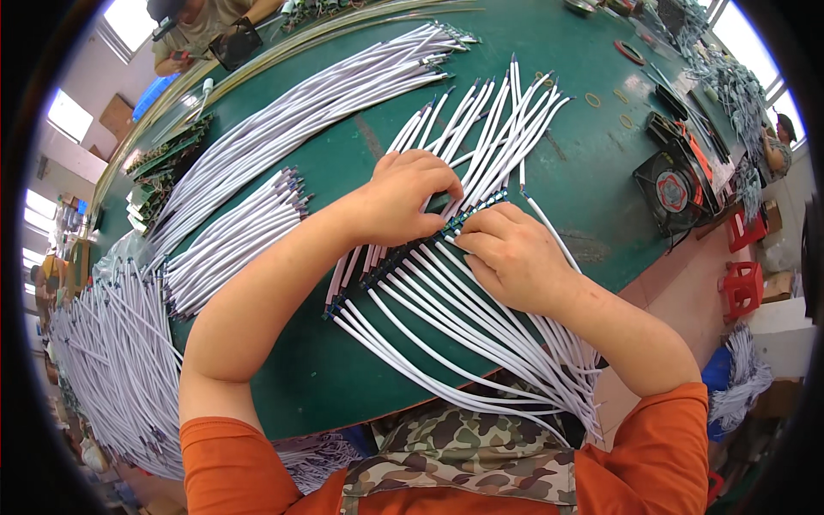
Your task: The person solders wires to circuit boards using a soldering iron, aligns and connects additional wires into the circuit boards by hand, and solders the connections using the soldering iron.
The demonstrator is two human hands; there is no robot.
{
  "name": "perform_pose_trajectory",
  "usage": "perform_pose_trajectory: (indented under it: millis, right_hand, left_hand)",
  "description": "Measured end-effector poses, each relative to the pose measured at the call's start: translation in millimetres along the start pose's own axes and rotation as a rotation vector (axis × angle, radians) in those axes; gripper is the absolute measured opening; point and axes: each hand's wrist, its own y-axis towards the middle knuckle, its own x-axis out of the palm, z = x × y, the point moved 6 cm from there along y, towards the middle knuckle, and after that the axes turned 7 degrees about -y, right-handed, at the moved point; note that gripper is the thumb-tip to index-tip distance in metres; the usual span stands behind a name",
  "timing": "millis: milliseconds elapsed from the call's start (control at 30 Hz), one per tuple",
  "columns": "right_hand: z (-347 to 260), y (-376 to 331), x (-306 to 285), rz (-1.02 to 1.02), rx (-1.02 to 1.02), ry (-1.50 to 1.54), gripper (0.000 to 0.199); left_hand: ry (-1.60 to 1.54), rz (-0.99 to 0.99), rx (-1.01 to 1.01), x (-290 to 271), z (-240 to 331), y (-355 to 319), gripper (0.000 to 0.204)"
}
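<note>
A long dark connector strip (403, 251) lies slantwise on the green table (360, 146), with white cables (446, 318) fanning out of it toward me and more white cables (498, 129) running off the far side. My left hand (403, 196) rests on the strip's far side, fingers curled over the cables there. Opposite it, my right hand (511, 257) pinches the strip's upper end between thumb and fingers. The two hands nearly touch.
Several bundles of white cables (283, 129) lie to the left and a big heap (112, 360) hangs at the table's left edge. A small black fan (674, 189) stands at right, red stools (742, 283) beyond. Another person (206, 30) sits at the far side.
</note>
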Motion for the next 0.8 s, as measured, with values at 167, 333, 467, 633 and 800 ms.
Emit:
perform_pose_trajectory:
  millis: [167,333,467,633,800]
  right_hand:
    - [-1,0,3,0.006,0.0,0.001,0.017]
    - [0,-1,2,0.008,0.006,-0.013,0.016]
    - [2,-2,-4,0.028,-0.012,0.011,0.013]
    - [17,-10,-40,0.129,0.062,0.009,0.011]
    - [39,-26,-50,0.139,0.145,0.0,0.012]
  left_hand:
    - [-0.033,-0.033,-0.057,4,-2,0,0.038]
    - [0.07,0.093,-0.165,10,7,-3,0.043]
    - [0.165,0.118,-0.205,20,20,-4,0.048]
    - [0.05,0.015,-0.152,4,14,-4,0.046]
    - [0.073,0.042,-0.132,9,14,14,0.024]
